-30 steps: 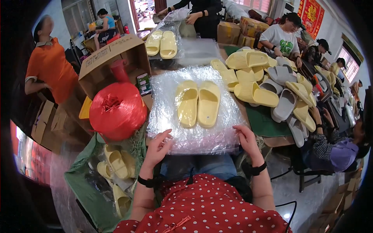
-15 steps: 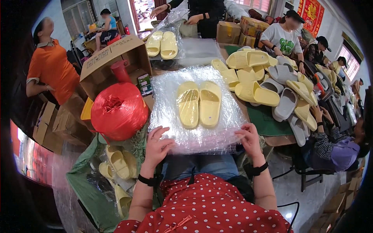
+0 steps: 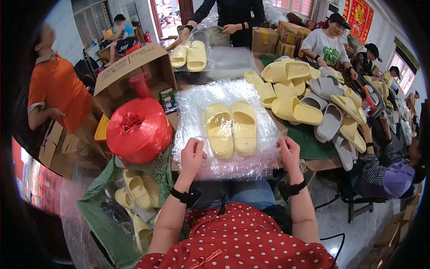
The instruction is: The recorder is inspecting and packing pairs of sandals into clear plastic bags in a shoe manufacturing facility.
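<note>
Head view: left hand (image 3: 192, 157) and right hand (image 3: 289, 152), fingers curled nearly closed, pinch clear film (image 3: 268, 123) near, left and right of yellow slippers (image 3: 245, 133).

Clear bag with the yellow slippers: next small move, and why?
Probably fold the near end of the clear bag over the yellow slippers: the left hand and right hand appear to pinch its film at either side, and the pair lies side by side.
</note>
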`<state>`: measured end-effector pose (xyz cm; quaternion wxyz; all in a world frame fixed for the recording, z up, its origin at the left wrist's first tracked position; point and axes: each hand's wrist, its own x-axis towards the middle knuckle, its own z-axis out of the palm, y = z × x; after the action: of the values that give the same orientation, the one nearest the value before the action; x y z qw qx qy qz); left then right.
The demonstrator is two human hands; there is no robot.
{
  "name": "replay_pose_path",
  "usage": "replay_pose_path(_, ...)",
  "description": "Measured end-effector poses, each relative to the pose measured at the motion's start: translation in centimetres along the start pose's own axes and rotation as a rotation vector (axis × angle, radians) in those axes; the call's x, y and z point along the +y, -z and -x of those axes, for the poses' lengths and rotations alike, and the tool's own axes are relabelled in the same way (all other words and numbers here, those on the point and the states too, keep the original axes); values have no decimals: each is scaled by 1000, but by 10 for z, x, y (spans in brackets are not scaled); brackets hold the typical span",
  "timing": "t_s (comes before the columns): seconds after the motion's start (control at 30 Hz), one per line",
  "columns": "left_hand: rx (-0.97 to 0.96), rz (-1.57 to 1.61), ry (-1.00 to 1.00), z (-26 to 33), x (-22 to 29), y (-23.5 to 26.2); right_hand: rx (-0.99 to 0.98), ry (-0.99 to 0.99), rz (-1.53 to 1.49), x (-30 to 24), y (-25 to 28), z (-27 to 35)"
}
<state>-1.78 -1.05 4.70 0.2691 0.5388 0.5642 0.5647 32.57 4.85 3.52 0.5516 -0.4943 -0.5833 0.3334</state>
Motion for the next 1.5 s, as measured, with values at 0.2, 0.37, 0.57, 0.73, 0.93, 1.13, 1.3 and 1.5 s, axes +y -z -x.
replay_pose_path(0.2,52,-62,91,-6,-18,-15,100,-67,269,23,-14,-23)
replay_pose_path(0.37,96,-118,63,-2,-36,-18,146,-94,386,40,-27,-17)
replay_pose_path(0.57,447,-727,-529,-3,10,-18,213,-32,466,30,-31,-12)
replay_pose_path(0.73,-137,-558,-750,10,17,-24,235,52,496,20,-34,-8)
replay_pose_path(0.93,-239,-795,-495,1,-15,-42,202,78,654,11,-35,-3)
replay_pose_path(1.13,-270,-775,-407,0,-24,-47,-68,593,577,-53,-88,21)
replay_pose_path(1.3,-273,-844,-428,-1,-43,-46,-555,742,564,-44,-150,35)
replay_pose_path(1.5,-282,-755,-395,2,-30,-47,-512,472,673,-23,-128,26)
